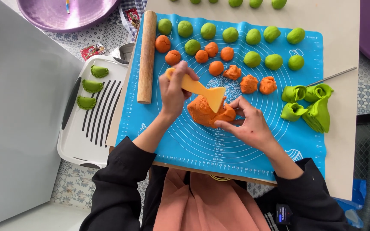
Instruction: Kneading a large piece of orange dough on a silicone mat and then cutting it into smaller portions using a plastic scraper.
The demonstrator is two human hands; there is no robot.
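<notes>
My left hand (174,90) grips a yellow plastic scraper (202,90) by its handle, with the blade pressed down into a lump of orange dough (204,113) on the blue silicone mat (159,128). My right hand (247,124) rests on the right side of the same lump, fingers pinching its edge. Beyond the lump lie several orange dough balls (216,67) and rough orange pieces (249,83). Several green dough balls (230,35) are lined up at the far side of the mat.
A wooden rolling pin (146,57) lies along the mat's left edge. Folded green dough sheets (311,105) sit at the right, with a thin metal rod (332,77) nearby. A white tray (80,147) on the left holds three green dumplings (91,86). A purple basin (65,15) stands far left.
</notes>
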